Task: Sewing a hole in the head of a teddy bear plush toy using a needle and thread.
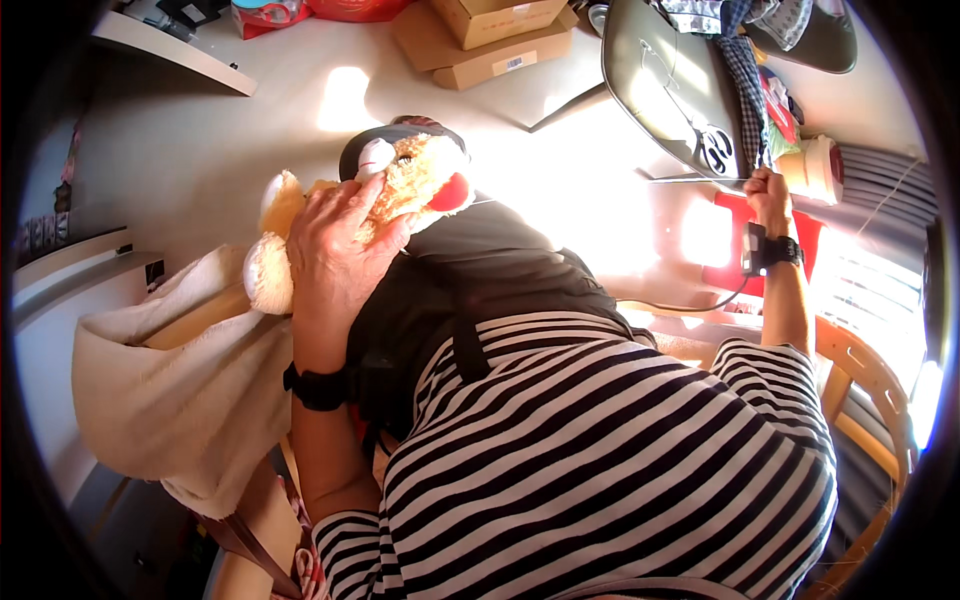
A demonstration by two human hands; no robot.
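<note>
A tan plush toy animal with a white muzzle and a red patch lies over my dark-trousered lap. My left hand grips its body, the thumb and fingers spread around the fur. Out to the right, my right hand is closed in a pinch, arm stretched away from the toy. A thin light strand runs leftward from those fingers and fades in the glare; a short bit of thread shows at the toy's right side. Whether both are one thread, and whether a needle is in the fingers, cannot be told.
A grey chair holds glasses, black-handled scissors and a checked cloth. Cardboard boxes lie on the floor ahead. Cream cloth hangs at the left. Behind my right arm are a red object and a wooden chair back.
</note>
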